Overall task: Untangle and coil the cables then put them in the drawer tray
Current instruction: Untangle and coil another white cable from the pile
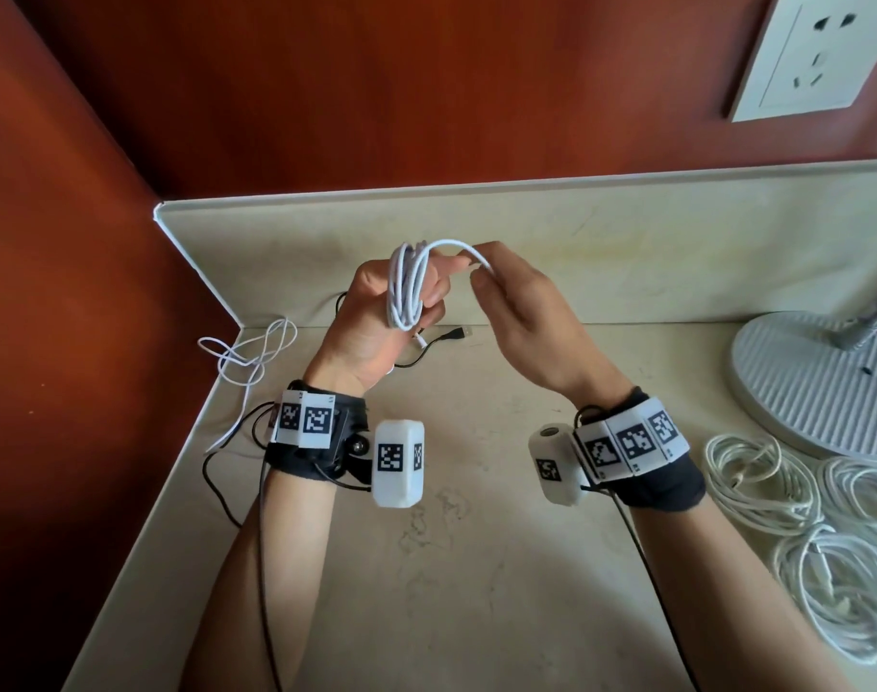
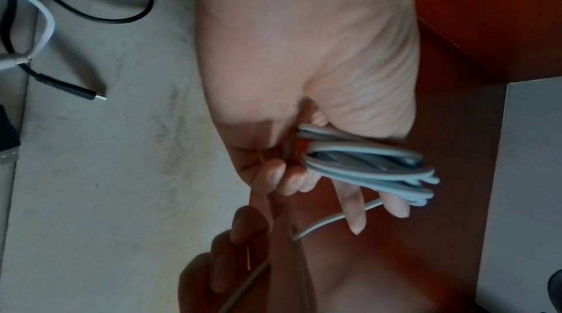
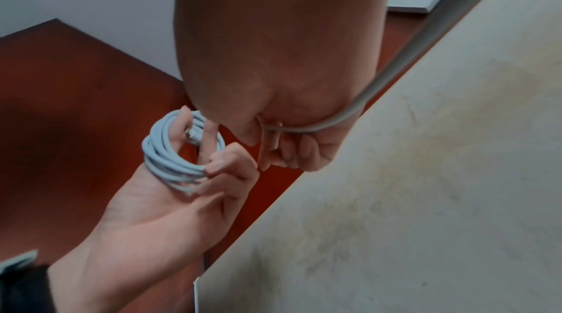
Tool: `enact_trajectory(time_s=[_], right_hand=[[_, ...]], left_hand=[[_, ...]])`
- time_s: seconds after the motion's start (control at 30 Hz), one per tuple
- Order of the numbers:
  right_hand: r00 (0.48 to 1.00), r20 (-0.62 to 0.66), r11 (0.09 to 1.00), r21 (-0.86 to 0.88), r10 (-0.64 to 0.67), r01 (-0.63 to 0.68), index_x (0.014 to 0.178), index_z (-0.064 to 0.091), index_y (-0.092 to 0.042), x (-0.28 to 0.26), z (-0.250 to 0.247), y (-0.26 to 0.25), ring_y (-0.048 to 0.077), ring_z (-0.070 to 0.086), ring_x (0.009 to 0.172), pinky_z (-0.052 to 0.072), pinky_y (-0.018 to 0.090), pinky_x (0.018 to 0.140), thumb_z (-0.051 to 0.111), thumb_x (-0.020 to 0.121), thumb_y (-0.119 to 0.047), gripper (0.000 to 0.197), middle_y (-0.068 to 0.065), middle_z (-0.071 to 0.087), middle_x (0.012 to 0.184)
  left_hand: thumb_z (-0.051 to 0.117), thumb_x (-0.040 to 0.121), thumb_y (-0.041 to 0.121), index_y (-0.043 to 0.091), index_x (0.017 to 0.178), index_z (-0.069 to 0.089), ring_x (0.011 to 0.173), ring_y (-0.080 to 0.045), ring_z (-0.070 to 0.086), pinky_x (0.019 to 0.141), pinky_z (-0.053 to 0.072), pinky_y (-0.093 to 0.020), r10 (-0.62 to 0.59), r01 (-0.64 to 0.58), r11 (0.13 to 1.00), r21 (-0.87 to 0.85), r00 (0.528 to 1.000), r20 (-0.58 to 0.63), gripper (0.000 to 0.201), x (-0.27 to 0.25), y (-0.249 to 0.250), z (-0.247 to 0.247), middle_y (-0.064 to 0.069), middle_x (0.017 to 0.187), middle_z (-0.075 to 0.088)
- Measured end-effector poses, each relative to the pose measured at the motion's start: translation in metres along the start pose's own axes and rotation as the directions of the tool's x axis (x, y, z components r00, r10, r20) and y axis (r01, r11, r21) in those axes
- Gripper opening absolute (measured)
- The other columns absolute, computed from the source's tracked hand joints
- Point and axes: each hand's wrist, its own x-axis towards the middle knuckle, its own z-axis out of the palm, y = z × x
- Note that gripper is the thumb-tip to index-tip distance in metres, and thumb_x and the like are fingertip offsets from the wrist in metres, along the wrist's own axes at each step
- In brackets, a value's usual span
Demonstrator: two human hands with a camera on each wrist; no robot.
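A white cable [image 1: 405,287] is wound in several loops round the raised fingers of my left hand [image 1: 429,299], above the beige counter [image 1: 476,541]. In the left wrist view the coil [image 2: 365,169] sits over the index and middle fingers, and the other fingers curl below it. My right hand [image 1: 481,279] pinches the cable's free strand [image 1: 469,254], which arcs over from the top of the coil. The right wrist view shows the coil [image 3: 173,150] and the strand [image 3: 334,123] under my right fingers. No drawer tray is in view.
A black cable with a USB plug [image 1: 459,333] lies on the counter behind my hands. A loose white cable [image 1: 249,352] lies in the left corner. Coiled white cables [image 1: 756,476] lie at the right beside a round ribbed base [image 1: 815,382]. A socket [image 1: 815,57] is on the wall.
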Motion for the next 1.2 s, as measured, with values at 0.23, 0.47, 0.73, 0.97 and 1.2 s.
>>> enact_trajectory(time_s=[0.23,0.47,0.73,0.97,1.2], right_hand=[[0.996,0.089,0.999,0.044,0.029,-0.033,0.105,0.048,-0.023,-0.004,-0.007,0.001,0.014,0.035,0.059,0.034,0.028,0.060,0.033,0.112,-0.009,0.022,-0.008,0.043,0.066],[0.969,0.242,0.997,0.042,0.047,-0.059,0.130,0.032,-0.002,-0.004,-0.002,-0.001,0.012,0.053,0.071,0.049,0.038,0.065,0.049,0.107,-0.008,0.030,0.000,0.055,0.090],[0.987,0.043,0.747,0.649,0.156,-0.146,0.147,0.042,-0.022,0.003,-0.029,-0.001,0.023,0.053,0.130,0.047,0.042,0.104,0.063,0.097,-0.049,0.061,0.010,0.050,0.150],[0.971,-0.145,0.911,0.396,0.187,-0.116,0.116,0.064,-0.007,0.002,-0.028,-0.001,0.026,0.067,0.104,0.052,0.037,0.085,0.049,0.109,-0.031,0.030,0.008,0.072,0.117],[0.781,-0.607,0.876,0.446,0.146,0.183,0.090,0.061,-0.014,0.005,-0.028,-0.003,0.025,0.053,0.068,0.041,0.035,0.064,0.042,0.110,-0.013,0.027,0.012,0.064,0.080]], left_hand=[[0.066,0.081,0.032,0.002,0.100,0.075,0.099,-0.013,0.066,0.088,0.050,-0.022,0.082,-0.076,0.989,0.130,0.996,-0.040,0.036,0.000,0.000,0.021,0.006,0.094,0.077],[0.073,0.081,0.024,0.002,0.104,0.078,0.106,-0.026,0.068,0.096,0.053,-0.035,0.162,-0.154,0.983,0.104,0.984,-0.075,0.032,-0.002,-0.006,0.035,-0.015,0.106,0.073],[0.078,0.080,0.018,0.026,0.077,0.083,0.096,-0.032,0.063,0.100,0.050,-0.062,0.251,-0.226,0.940,0.254,0.966,-0.070,0.010,0.002,-0.011,0.029,0.005,0.083,0.071],[0.076,0.078,-0.004,0.024,0.073,0.082,0.099,-0.016,0.066,0.098,0.052,-0.058,0.129,-0.012,0.827,0.563,0.977,-0.169,0.030,0.016,-0.050,0.005,0.021,0.083,0.070],[0.076,0.079,0.008,0.017,0.079,0.083,0.099,-0.028,0.074,0.095,0.059,-0.047,-0.052,0.069,0.938,0.340,0.997,-0.059,0.011,0.004,-0.051,0.038,-0.008,0.094,0.075]])
